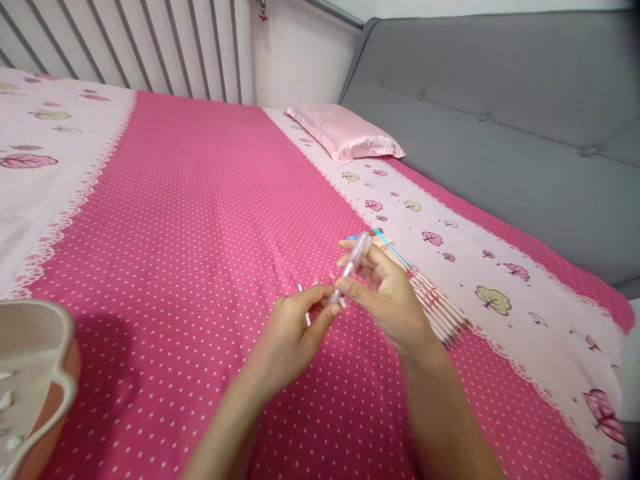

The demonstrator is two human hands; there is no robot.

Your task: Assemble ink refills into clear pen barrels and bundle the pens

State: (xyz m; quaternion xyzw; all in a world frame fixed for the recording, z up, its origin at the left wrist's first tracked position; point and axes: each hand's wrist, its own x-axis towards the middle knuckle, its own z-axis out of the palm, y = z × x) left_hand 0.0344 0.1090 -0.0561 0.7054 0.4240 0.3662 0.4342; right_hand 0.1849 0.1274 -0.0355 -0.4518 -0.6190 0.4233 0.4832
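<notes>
A pale pink, see-through pen (358, 252) is held at a slant in front of me, between both hands. My left hand (300, 323) pinches its lower end between thumb and forefinger. My right hand (387, 293) has its thumb and fingers around the barrel higher up. Beyond and beside my right hand, a row of slim pens or pencils (436, 303) lies side by side on the bedspread, partly covered by that hand. Thin white and pink bits (307, 319) show behind my left fingers; I cannot tell what they are.
The bed carries a pink dotted spread (200, 233) with pale tree-print bands. At the near left stands a beige and orange basin (63, 333) with small white pieces inside. A pink satin pillow (345, 133) lies by the grey padded headboard (490, 80). A white radiator (150, 47) is at the back.
</notes>
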